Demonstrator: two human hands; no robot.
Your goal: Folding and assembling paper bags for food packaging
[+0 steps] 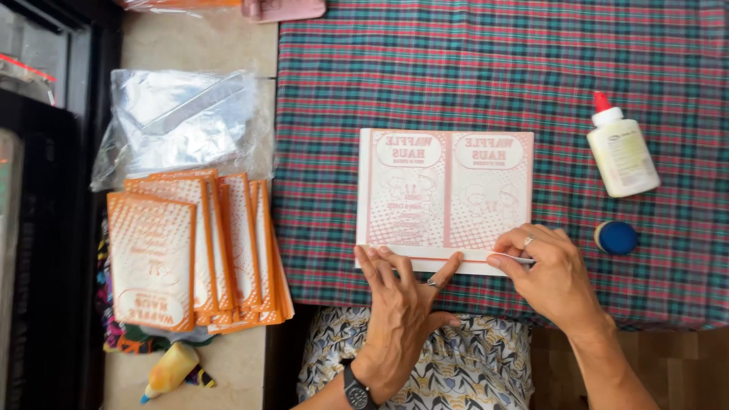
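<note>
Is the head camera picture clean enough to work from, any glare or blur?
Head view: even, soft light, both hands and the printed sheet sharp; bright glare only on the clear plastic bag at left; faint shadows beside the glue bottle.

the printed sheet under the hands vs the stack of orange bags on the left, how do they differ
The printed sheet lies flat and single on the plaid cloth; the orange bags are fanned in an overlapping stack on the bare counter. The sheet shows two panels side by side; each bag shows one. The left hand and right hand press the sheet's bottom edge; the bags are untouched. Both share the same kind of print.
</note>
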